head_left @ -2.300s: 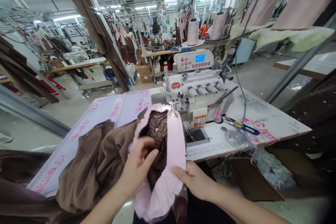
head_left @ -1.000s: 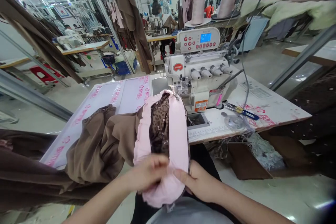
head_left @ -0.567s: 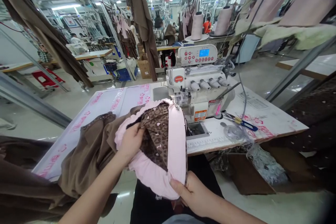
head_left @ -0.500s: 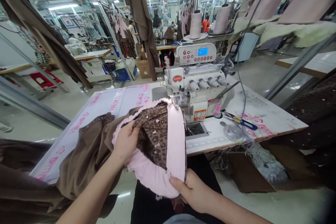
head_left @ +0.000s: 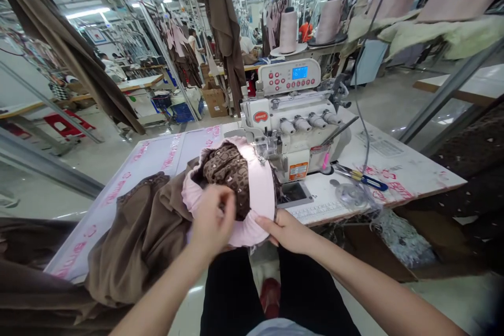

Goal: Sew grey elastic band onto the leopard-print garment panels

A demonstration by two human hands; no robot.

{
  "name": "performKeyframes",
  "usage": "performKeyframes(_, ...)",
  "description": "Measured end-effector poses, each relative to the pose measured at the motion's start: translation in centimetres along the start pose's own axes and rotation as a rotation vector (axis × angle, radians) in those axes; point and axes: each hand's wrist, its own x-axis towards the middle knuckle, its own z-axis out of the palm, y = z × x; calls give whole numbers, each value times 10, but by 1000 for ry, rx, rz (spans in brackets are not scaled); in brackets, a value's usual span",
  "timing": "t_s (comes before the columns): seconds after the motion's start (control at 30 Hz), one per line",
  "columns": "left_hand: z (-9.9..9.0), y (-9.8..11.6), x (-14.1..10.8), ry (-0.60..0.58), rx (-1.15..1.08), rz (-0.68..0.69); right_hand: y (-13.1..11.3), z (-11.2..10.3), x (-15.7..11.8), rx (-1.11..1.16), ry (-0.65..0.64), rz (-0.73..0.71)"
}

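Observation:
A brown garment with a pink band (head_left: pixel 260 189) lies partly under the presser foot of a white overlock sewing machine (head_left: pixel 291 126). Inside the ring of the band shows brown leopard-print cloth (head_left: pixel 230 170). My right hand (head_left: pixel 289 231) pinches the band's near right edge, thumb on top. Over the near left side of the opening hovers my left hand (head_left: pixel 212 218), slightly blurred, its bent fingers and thumb apart with no cloth visible between them. The brown fabric (head_left: pixel 137 236) of the garment spreads left across the table and hangs over its front edge.
Thread snips (head_left: pixel 360 176) lie on the table (head_left: pixel 425 184) right of the machine, near a clear plastic piece (head_left: pixel 350 195). Below that edge is an open carton (head_left: pixel 378 252) of scraps. Thread cones (head_left: pixel 289 31) stand behind; brown cloth (head_left: pixel 220 26) hangs overhead. Other people work farther back.
My left hand has let go of the band's left side and moved right and nearer over the opening. My right hand, still pinching, has moved up toward the machine, and the ring has bunched smaller.

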Motion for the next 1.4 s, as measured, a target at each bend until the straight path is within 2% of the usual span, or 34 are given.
performKeyframes(0.07, 6, 12, -12, -334, -176, -23, -1, -7, 7, -8, 1, -5)
performKeyframes(0.13, 5, 21, -18, -553, -330, -85, -3, -14, 11, 9, 4, -6)
performKeyframes(0.23, -13, 39, -32, -884, -423, -88, -8, -14, 5, 89, 13, 31)
performKeyframes(0.3, -30, 54, -51, -1127, -376, -44, -10, 0, -12, 197, -23, 84)
performKeyframes(0.33, -37, 61, -62, -1214, -347, -17, -9, 11, -24, 264, -76, 113)
performKeyframes(0.4, -47, 66, -81, -1295, -324, 38, -6, 38, -48, 388, -212, 158)
performKeyframes(0.47, -47, 59, -92, -1370, -348, 33, 1, 60, -67, 431, -227, 156)
performKeyframes(0.5, -44, 52, -93, -1409, -362, -3, 5, 68, -72, 420, -190, 139)
performKeyframes(0.53, -39, 43, -91, -1397, -373, -68, 8, 72, -75, 392, -134, 113)
performKeyframes(0.57, -32, 34, -87, -1316, -380, -149, 11, 74, -75, 353, -91, 86)
performKeyframes(0.6, -25, 25, -81, -1159, -378, -227, 13, 74, -74, 315, -67, 59)
performKeyframes(0.63, -16, 18, -73, -939, -352, -280, 14, 73, -71, 278, -58, 34)
performKeyframes(0.7, 3, 6, -57, -460, -200, -298, 13, 70, -64, 213, -39, -3)
performKeyframes(0.73, 12, 1, -49, -303, -89, -283, 12, 70, -61, 185, -16, -20)
performKeyframes(0.77, 19, -3, -43, -224, 31, -266, 9, 69, -58, 164, 16, -44)
performKeyframes(0.83, 29, -10, -31, -226, 220, -261, 3, 70, -54, 135, 88, -101)
performKeyframes(0.9, 26, -16, -24, -322, 278, -269, -2, 70, -53, 117, 105, -136)
performKeyframes(0.97, 11, -20, -20, -411, 251, -243, -4, 70, -56, 108, 76, -120)
performKeyframes(1.03, -13, -21, -18, -436, 185, -213, -2, 70, -62, 126, 32, -58)
performKeyframes(1.07, -25, -21, -17, -396, 150, -210, 1, 69, -65, 148, 10, -24)
performKeyframes(1.13, -45, -19, -12, -240, 102, -231, 5, 69, -68, 195, -26, 25)
performKeyframes(1.2, -55, -17, -3, -87, 105, -242, 8, 65, -66, 222, -42, 39)
performKeyframes(1.27, -56, -14, 8, -12, 137, -217, 8, 58, -59, 217, -30, 41)
performKeyframes(1.4, -48, -10, 28, 69, 148, -149, 4, 36, -42, 140, -2, 47)
